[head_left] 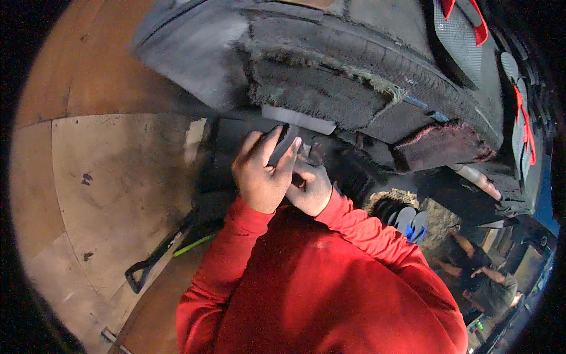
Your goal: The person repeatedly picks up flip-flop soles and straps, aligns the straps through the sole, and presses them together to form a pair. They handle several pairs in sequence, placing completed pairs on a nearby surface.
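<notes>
My left hand (259, 171) pinches a dark grey curved piece (285, 144) between thumb and fingers. It looks like a flip-flop sole seen nearly edge-on, though the hand hides part of it. Close beside it, my right hand (311, 186) is closed with curled fingers; what lies in them is hidden behind the left hand and the piece. Just beyond my fingertips, a smooth light grey bar (303, 121) shows under the frayed, dust-covered edge of a bench (318, 88).
Flip-flops with red straps (466, 35) (522, 127) lie at the upper right. Grey flip-flops with blue straps (410, 221) sit lower right, near a pale pipe (477, 180). Another person (492, 289) is farther right. Brown boards (118, 194) and a black handle (141, 274) are left.
</notes>
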The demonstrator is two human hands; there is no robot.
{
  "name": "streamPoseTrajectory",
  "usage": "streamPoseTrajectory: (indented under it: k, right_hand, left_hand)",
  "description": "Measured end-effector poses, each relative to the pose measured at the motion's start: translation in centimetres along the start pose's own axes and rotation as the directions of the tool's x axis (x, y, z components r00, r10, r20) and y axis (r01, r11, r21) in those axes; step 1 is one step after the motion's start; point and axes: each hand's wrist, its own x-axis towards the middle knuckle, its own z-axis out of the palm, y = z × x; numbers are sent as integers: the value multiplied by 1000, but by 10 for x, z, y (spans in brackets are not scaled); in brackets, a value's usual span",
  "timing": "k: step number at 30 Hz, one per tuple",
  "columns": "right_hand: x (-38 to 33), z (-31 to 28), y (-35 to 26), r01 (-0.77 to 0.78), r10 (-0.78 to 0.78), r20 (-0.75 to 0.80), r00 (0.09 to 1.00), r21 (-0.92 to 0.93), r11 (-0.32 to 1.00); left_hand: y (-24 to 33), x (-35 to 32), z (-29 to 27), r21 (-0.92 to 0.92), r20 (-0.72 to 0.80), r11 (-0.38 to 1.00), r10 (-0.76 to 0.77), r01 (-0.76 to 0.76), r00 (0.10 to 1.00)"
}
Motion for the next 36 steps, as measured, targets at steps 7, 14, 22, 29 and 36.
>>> streamPoseTrajectory:
  k: [7, 14, 22, 29, 36]
  right_hand:
    - [11, -31, -23, -400, 390, 160, 907, 30, 916]
    - [3, -53, -49, -57, 378, 150, 913, -873, 484]
    - [11, -34, -62, 248, 79, 299, 951, -889, 384]
    - [4, -10, -101, 247, -187, 175, 967, -834, 494]
    - [-18, 6, -139, 131, -180, -2, 984, -675, 726]
  left_hand:
    - [-6, 7, 31, -107, 309, 907, -359, 407, 881]
    - [16, -32, 38, -808, 270, 270, -619, 523, 738]
    - [37, -37, -4, -841, 97, 364, -625, 399, 774]
    - [45, -49, -50, -826, 9, 469, -543, 313, 840]
    - [57, -81, -97, -802, -49, 525, -533, 285, 845]
